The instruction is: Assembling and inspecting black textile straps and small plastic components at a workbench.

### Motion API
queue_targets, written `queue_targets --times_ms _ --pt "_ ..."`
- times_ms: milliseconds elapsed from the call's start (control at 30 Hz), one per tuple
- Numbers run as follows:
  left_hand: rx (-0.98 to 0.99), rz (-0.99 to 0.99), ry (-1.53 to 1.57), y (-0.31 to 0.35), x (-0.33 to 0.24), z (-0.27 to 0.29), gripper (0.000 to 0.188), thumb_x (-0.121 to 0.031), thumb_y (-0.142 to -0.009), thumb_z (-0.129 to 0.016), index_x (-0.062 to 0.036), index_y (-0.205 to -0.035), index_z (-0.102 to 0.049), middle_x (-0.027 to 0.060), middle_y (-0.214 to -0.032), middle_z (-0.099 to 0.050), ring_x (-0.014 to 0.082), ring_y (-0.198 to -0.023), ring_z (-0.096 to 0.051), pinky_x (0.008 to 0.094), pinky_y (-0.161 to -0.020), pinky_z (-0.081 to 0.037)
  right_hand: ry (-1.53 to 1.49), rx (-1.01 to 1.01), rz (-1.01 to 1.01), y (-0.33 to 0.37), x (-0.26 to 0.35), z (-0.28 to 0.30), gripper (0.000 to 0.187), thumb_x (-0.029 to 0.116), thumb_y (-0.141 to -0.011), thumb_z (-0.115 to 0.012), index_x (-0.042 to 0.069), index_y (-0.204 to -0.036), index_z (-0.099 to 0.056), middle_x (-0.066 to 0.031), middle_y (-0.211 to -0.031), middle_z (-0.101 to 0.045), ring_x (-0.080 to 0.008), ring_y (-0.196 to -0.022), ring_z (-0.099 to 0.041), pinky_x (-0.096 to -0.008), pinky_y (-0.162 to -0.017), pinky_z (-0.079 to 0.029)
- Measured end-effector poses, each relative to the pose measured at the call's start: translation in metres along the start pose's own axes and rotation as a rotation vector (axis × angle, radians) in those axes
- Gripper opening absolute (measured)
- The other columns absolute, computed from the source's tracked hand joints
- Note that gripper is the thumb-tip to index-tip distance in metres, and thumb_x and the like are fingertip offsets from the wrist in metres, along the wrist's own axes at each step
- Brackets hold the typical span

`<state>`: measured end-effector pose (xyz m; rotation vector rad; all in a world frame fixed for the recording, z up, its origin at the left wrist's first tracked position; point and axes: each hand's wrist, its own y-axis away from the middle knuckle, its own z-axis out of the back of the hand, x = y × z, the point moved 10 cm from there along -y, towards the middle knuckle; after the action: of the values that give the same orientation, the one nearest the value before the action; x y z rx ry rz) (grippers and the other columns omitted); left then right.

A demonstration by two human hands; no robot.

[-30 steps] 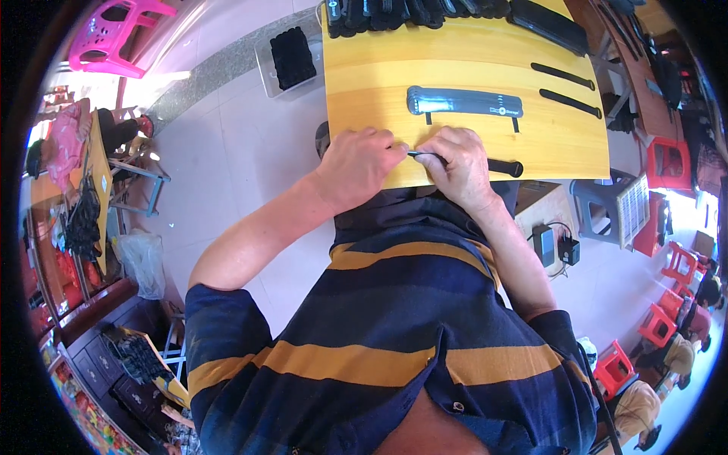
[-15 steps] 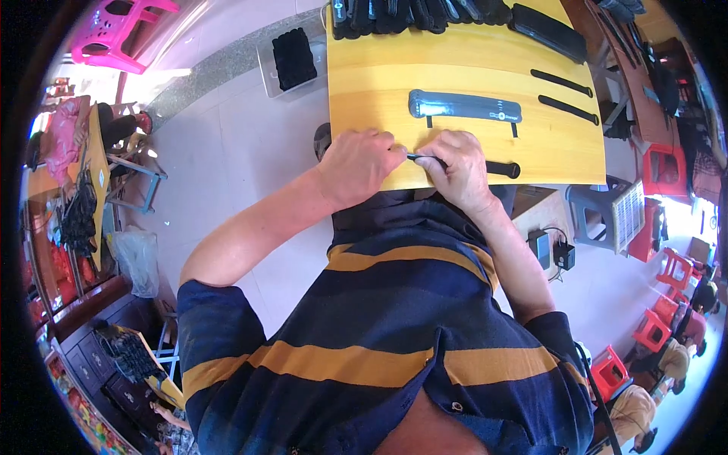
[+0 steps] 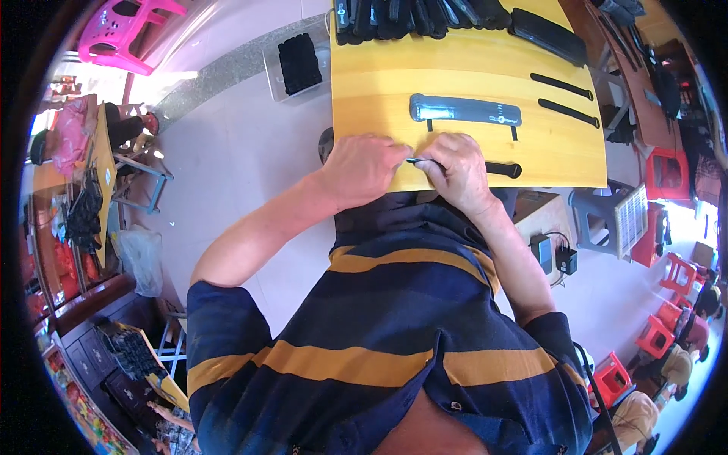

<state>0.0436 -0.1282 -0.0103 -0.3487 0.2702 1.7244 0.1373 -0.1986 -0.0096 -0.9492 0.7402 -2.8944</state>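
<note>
At the front edge of the yellow table [image 3: 379,76], both my hands are closed on a thin black strap [image 3: 503,170]. My left hand [image 3: 364,168] pinches it with fingers together, and a short dark piece shows in the small gap between the hands. My right hand [image 3: 461,173] grips with the thumb on top. Past that hand, the strap's rounded end lies toward the right on the table. Just beyond my hands is a flat, shiny dark blue-grey sleeve [image 3: 466,110], with two short black tabs sticking out from its near side. The fingertips' exact hold is hidden.
Two black straps [image 3: 561,86] lie at the table's right, near a long black case [image 3: 547,36]. Several black pieces [image 3: 417,19] line the far edge. A clear tray [image 3: 275,82] with a black stack stands off to the left, a grey stool [image 3: 595,216] at the right.
Both hands keep their grip on the strap at almost the same place. The view has shifted slightly; nothing has been let go.
</note>
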Motion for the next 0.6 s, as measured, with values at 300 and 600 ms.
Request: queue_targets --times_ms 300,600 --pt "0.019 0.199 0.208 -0.008 0.012 -0.009 0.026 -0.010 -0.092 -0.059 -0.0132 -0.108 -0.079 0.0170 -0.085 -0.074 0.0394 -0.082 -0.072 0.0496 -0.072 -0.057 0.201 -0.166 0.046 0.000 0.021 0.035 0.017 0.017 -0.080 -0.082 0.011 -0.091 -0.071 -0.0064 -0.086 -0.067 -0.0291 -0.086 -0.067 -0.0424 -0.084 -0.052" --pt "-0.189 0.214 0.433 -0.018 -0.014 0.006 0.028 -0.004 -0.093 -0.063 -0.0087 -0.116 -0.078 0.0149 -0.086 -0.075 0.0255 -0.071 -0.074 0.0357 -0.065 -0.056 -0.883 -0.246 -0.782 0.078 -0.057 -0.010 0.020 0.022 -0.103 -0.072 0.002 -0.100 -0.071 0.0026 -0.089 -0.072 -0.0050 -0.073 -0.063 -0.0227 -0.062 -0.050"
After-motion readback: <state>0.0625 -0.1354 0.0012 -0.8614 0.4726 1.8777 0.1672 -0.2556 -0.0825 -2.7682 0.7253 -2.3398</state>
